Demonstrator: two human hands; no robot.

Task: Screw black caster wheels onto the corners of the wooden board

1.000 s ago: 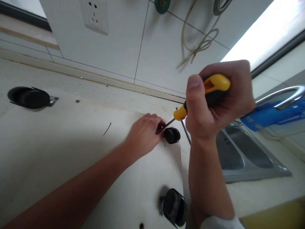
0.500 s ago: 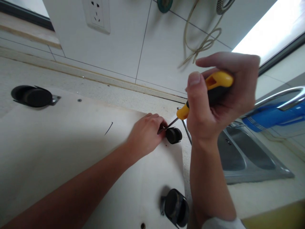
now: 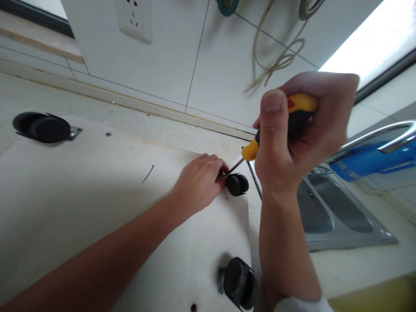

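My right hand (image 3: 302, 130) is wrapped round the yellow and black handle of a screwdriver (image 3: 250, 151), thumb along its side. The shaft slants down left to the base of a black caster wheel (image 3: 237, 185) on a white board (image 3: 136, 225). Beside that caster, the bent fingers of my left hand (image 3: 203, 180) close at its mounting plate, where the screwdriver tip ends. What those fingers pinch is hidden. Two more black casters are fixed to the board, a caster (image 3: 43, 127) at the far left and a caster (image 3: 238, 281) at the near right.
The board lies on a pale countertop against a tiled wall (image 3: 165, 65) with a power socket (image 3: 134, 19). To the right are a steel sink (image 3: 338, 203), a curved faucet (image 3: 383, 132) and a blue object (image 3: 357, 162). A tied cream cord (image 3: 276, 65) hangs on the wall.
My right hand has turned slightly round the screwdriver handle, with its forefinger now folded in behind the thumb. My left hand stays at the caster. The view has shifted a little.
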